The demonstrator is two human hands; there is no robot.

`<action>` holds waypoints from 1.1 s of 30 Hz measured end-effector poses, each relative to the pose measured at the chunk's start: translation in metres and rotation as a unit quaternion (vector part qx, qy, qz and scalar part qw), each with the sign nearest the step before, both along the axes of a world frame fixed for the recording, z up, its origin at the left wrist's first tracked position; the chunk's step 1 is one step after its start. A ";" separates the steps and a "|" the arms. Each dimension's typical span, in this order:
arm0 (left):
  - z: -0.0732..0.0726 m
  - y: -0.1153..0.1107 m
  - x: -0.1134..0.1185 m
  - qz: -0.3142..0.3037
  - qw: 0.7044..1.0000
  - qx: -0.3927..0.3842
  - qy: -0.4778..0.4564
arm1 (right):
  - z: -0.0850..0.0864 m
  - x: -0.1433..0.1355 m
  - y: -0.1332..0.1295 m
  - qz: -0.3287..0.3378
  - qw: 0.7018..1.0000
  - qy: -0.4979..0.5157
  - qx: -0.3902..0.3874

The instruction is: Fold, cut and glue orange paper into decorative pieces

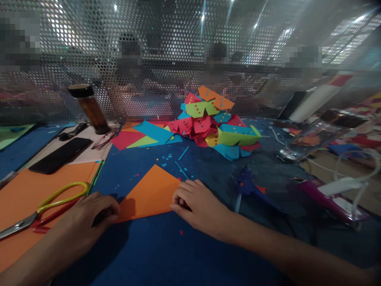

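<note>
Orange paper piece (151,192) between the two hands, on the blue worktop (154,254), with its peak pointing away from the person. The left hand (97,212) has its grip closed on the left corner, thumb against finger; the right hand (198,204) pinches the right edge between thumb and curled fingers. Just beside the left hand, scissors (36,216) with one yellow and one red handle loop rest on larger orange sheets (24,188); a black phone (61,155) lies beyond. Behind the piece are small blue scraps (168,159), flat coloured sheets (151,133) and a heap of folded, dotted paper shapes (205,123).
</note>
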State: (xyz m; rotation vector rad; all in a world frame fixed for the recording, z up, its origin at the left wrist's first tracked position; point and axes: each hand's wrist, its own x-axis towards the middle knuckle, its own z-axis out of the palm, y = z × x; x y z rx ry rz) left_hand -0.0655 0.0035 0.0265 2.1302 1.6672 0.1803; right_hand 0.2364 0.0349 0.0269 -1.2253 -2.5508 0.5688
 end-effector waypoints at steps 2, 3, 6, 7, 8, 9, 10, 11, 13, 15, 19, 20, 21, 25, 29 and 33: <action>-0.001 0.000 0.000 -0.003 1.000 0.008 -0.004 | 0.001 -0.001 0.000 -0.001 1.000 -0.003 -0.005; -0.001 -0.001 -0.001 -0.005 1.000 0.012 -0.008 | 0.002 -0.001 0.000 -0.002 1.000 -0.006 -0.008; -0.002 -0.001 -0.001 -0.010 1.000 0.015 -0.008 | 0.004 -0.002 0.000 -0.004 1.000 -0.011 -0.012; -0.002 -0.002 -0.001 -0.012 1.000 0.017 -0.006 | 0.004 -0.002 0.000 -0.003 1.000 -0.011 -0.012; -0.002 -0.002 -0.001 -0.014 1.000 0.021 -0.005 | 0.004 -0.002 0.000 -0.003 1.000 -0.011 -0.011; -0.002 -0.002 -0.002 -0.017 1.000 0.026 -0.005 | 0.004 -0.002 0.000 -0.003 1.000 -0.011 -0.011; -0.002 -0.002 -0.002 -0.021 0.999 0.030 -0.005 | 0.004 -0.002 0.000 -0.003 1.000 -0.011 -0.010; -0.002 -0.002 -0.002 -0.023 0.999 0.034 -0.004 | 0.003 -0.001 0.000 -0.003 1.000 -0.012 -0.010; -0.003 -0.002 -0.002 -0.024 0.999 0.034 -0.002 | 0.002 -0.001 0.000 -0.005 1.000 -0.012 -0.009; -0.003 -0.002 -0.002 -0.025 0.999 0.035 -0.002 | 0.002 -0.001 -0.001 -0.004 1.000 -0.011 -0.008; -0.003 -0.001 -0.001 -0.030 0.999 0.045 -0.007 | 0.002 -0.001 0.000 -0.004 1.000 -0.010 -0.011; -0.003 -0.001 -0.001 -0.034 0.998 0.050 -0.010 | 0.002 -0.001 0.000 -0.005 1.000 -0.009 -0.011; -0.003 -0.001 -0.001 -0.040 0.998 0.055 -0.013 | 0.002 -0.001 0.000 -0.005 1.000 -0.009 -0.012; -0.003 -0.001 -0.002 -0.067 0.995 0.069 -0.023 | 0.001 -0.001 0.000 -0.002 1.000 -0.006 -0.012; -0.004 0.000 -0.006 -0.085 0.994 0.067 -0.033 | 0.000 0.001 0.000 -0.001 1.000 -0.003 -0.011; -0.004 0.002 -0.009 -0.100 0.992 0.060 -0.046 | -0.001 0.000 0.000 -0.004 1.000 0.001 -0.007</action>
